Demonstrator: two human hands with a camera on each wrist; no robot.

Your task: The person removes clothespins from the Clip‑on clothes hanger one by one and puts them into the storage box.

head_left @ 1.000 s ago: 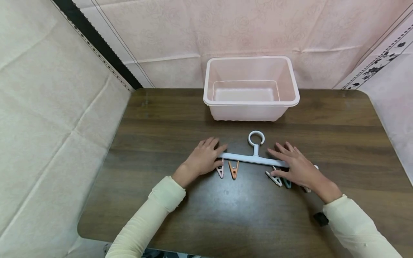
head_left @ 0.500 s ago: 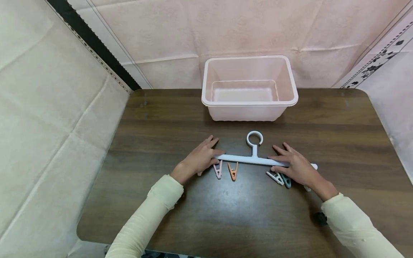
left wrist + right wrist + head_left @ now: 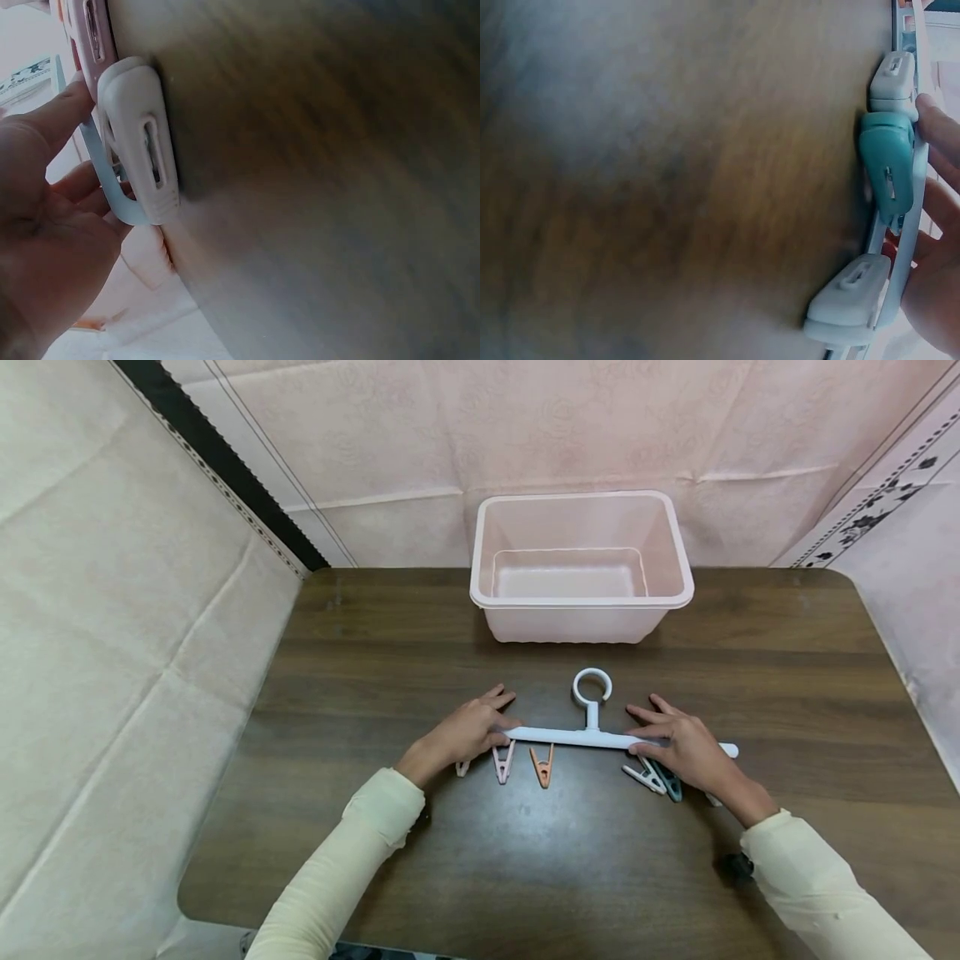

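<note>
As left hand (image 3: 462, 732), right hand (image 3: 692, 748) pinch hanger (image 3: 573, 737), pink clip (image 3: 502, 775) has shifted left.

"What sort of place is this?"
"A screened-off work corner; home or studio, I can't tell."
"What shows it?"
"Creased pale sheeting (image 3: 585, 427) around three sides of the wood-grain counter (image 3: 562, 885), a floral border (image 3: 864, 522) at right. The clothes hanger (image 3: 573, 737) and clothespins (image 3: 886, 154) are household goods."
</note>
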